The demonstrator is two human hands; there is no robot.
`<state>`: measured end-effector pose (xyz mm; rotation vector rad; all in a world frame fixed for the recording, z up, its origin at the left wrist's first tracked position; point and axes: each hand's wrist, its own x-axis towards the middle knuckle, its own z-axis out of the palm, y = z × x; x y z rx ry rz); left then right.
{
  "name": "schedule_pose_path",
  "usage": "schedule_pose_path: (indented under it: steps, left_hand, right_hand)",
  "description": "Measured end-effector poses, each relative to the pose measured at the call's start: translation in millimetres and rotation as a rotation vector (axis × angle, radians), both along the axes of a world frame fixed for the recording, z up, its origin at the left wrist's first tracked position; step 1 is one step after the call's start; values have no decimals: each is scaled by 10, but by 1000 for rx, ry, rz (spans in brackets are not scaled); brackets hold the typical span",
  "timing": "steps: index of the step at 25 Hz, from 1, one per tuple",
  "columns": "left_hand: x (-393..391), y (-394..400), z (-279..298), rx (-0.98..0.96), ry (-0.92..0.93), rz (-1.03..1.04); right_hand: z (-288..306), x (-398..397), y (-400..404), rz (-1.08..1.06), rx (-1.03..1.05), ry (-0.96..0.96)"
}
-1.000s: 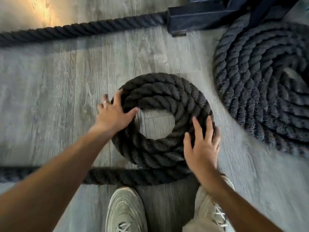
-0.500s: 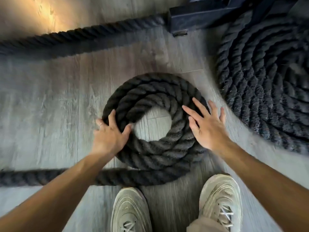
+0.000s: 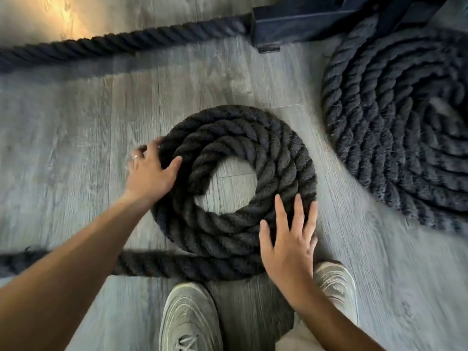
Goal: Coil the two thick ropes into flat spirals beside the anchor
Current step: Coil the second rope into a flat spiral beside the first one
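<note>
— Where do your hands sit?

— Your left hand [image 3: 149, 173] lies on the left edge of the half-made coil [image 3: 235, 181], fingers curled over its outer turn, thumb on top. Your right hand [image 3: 291, 241] rests flat and spread on the near right rim, gripping nothing.

— And the ropes?

— That coil lies on the wooden floor [image 3: 76, 148], its loose tail [image 3: 164, 264] running left past your shoes [image 3: 190, 317]. The finished coil [image 3: 400, 127] lies well to the right, beside the dark anchor [image 3: 316, 19].
</note>
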<state>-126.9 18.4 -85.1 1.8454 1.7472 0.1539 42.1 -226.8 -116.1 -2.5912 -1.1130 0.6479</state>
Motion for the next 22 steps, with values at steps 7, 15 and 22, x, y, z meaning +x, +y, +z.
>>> schedule_pose_path:
  steps: [7, 15, 22]
  left_hand:
    - [140, 181, -121, -65, 273, -120]
    - [-95, -1113, 15, -220, -62, 242]
    - [-101, -213, -126, -85, -62, 176]
  right_hand:
    - [-31, 221, 175, 23, 28, 33]
    - [27, 1374, 1224, 420, -14, -57]
    - [-96, 350, 398, -26, 124, -180]
